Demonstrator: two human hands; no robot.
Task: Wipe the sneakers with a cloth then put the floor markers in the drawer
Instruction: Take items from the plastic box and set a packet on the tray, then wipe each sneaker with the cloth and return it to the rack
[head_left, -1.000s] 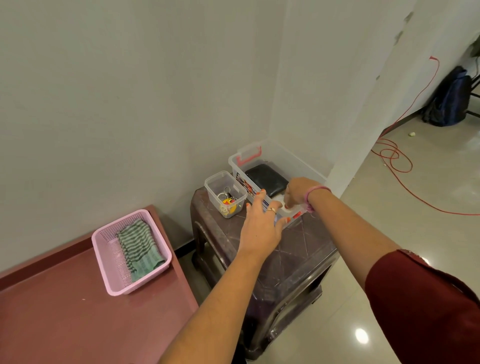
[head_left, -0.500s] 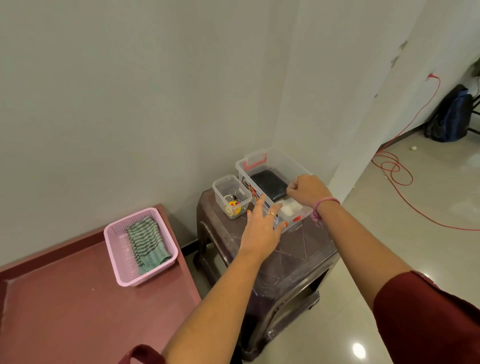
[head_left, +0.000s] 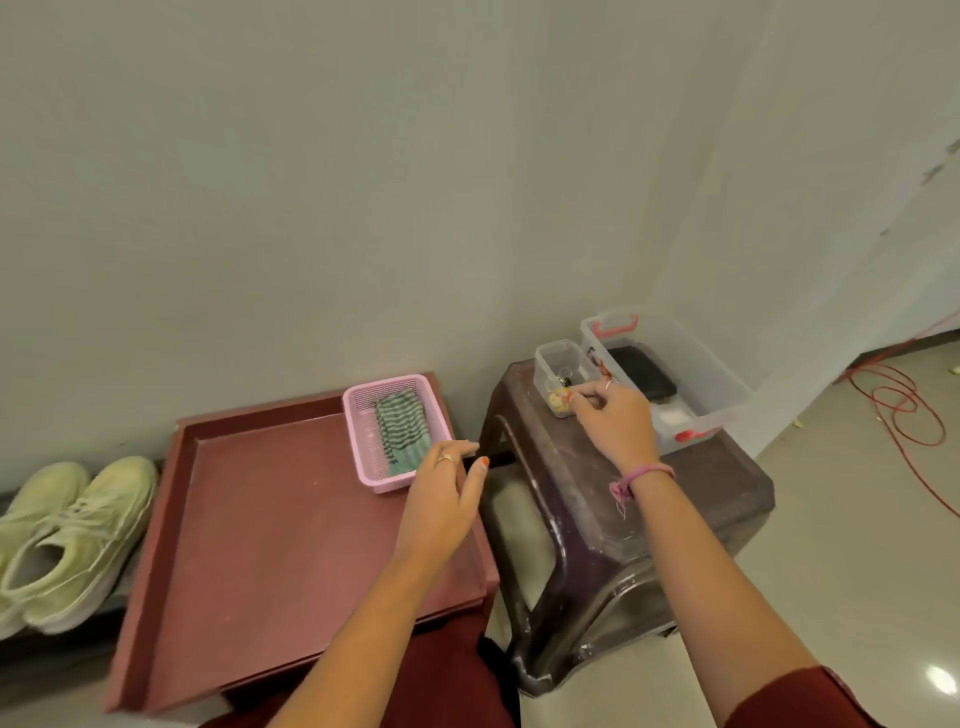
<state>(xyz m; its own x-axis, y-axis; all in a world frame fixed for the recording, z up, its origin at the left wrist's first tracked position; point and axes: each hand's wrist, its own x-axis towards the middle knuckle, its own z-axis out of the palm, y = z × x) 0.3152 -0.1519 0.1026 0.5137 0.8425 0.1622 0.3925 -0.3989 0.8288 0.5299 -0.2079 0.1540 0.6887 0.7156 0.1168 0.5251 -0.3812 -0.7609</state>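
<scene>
A pair of pale green sneakers (head_left: 62, 535) stands on the floor at the far left. A green striped cloth (head_left: 402, 431) lies in a pink basket (head_left: 363, 467) on the back right corner of a red tray table (head_left: 260, 519). My left hand (head_left: 441, 493) reaches toward the basket's right edge with straight fingers, holding nothing. My right hand (head_left: 613, 421) hovers over the dark stool (head_left: 623, 519), its fingers curled at the front of a small clear container (head_left: 556, 358). I cannot see whether they pinch anything.
A large clear box (head_left: 717, 384) with red latches sits on the stool's back right, holding a black item (head_left: 644, 376) and a white item (head_left: 672, 415). The small container holds keys and a yellow trinket (head_left: 558, 402). A red cable (head_left: 904, 410) loops on the floor at right.
The view has swung left, bringing the sneakers in. My left hand moved from the stool to the pink basket. My right hand left the large clear box and is now at the small container.
</scene>
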